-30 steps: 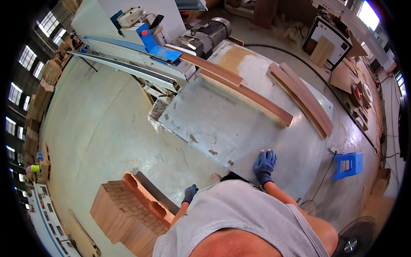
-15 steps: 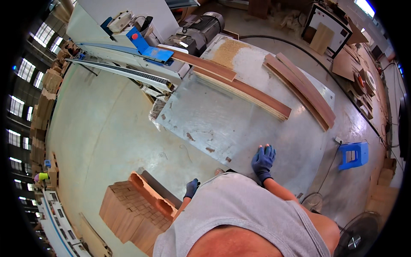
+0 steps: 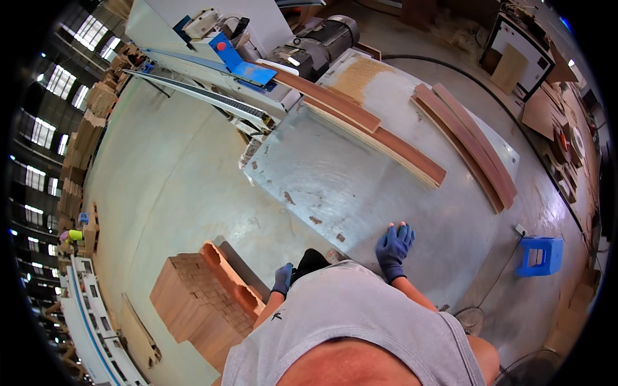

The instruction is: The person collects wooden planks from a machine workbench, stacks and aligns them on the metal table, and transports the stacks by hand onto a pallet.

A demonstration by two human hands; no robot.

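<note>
My right hand (image 3: pixel 394 250), in a blue fingerless-tipped work glove, rests palm down on the bare grey metal table (image 3: pixel 412 222) near its front edge. Its fingers are stretched and hold nothing. My left hand (image 3: pixel 282 279), gloved alike, hangs low beside my body, left of the table's near corner; its fingers are too small and partly hidden to read. Beyond the right hand, long brown boards (image 3: pixel 405 151) lie stacked along the table from the machine. Farther right on the same table lies a second group of long brown boards (image 3: pixel 465 145).
A tall stack of short brown wood pieces (image 3: pixel 199 289) stands at my left. A white machine with a blue control bracket (image 3: pixel 254 72) and motor (image 3: pixel 328 38) is at the far end. Right of the table is a blue stool (image 3: pixel 539 256). Sawdust (image 3: pixel 357 76) covers the table's far part.
The view has shifted, so the machine and boards sit farther right and a dark-clothed leg shows beside my left hand. My right hand stays flat on the table.
</note>
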